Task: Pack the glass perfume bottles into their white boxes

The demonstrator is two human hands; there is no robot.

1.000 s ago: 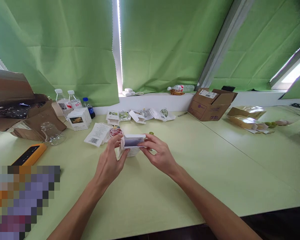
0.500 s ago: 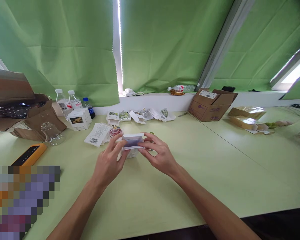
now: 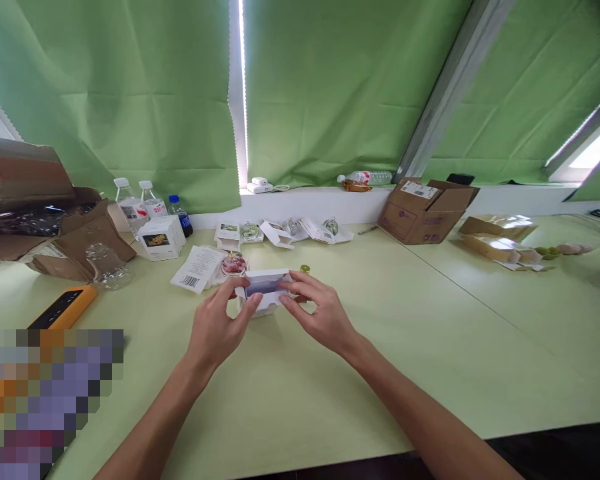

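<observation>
A small white carton (image 3: 267, 291) with its top flaps open stands on the pale green table (image 3: 290, 393), held between both hands. My left hand (image 3: 217, 327) pinches its left side, thumb on the near edge. My right hand (image 3: 320, 313) grips the right side, fingers curled over the flap. Just behind the carton sits a round glass bottle with pink filling and a gold cap (image 3: 233, 264). A small green-and-gold cap (image 3: 305, 269) lies behind my right hand.
A barcoded white leaflet (image 3: 198, 269), a white box (image 3: 161, 237), water bottles (image 3: 131, 207), an empty glass jar (image 3: 104, 265) and torn cardboard (image 3: 55, 233) lie left. Several opened cartons with glass bottles (image 3: 290, 228) line the back. A brown box (image 3: 425, 210) stands right. An orange device (image 3: 63, 308) lies near-left.
The carton has come down slightly toward the table between both hands, and my fingers have closed in over its top flaps. The view has shifted a little.
</observation>
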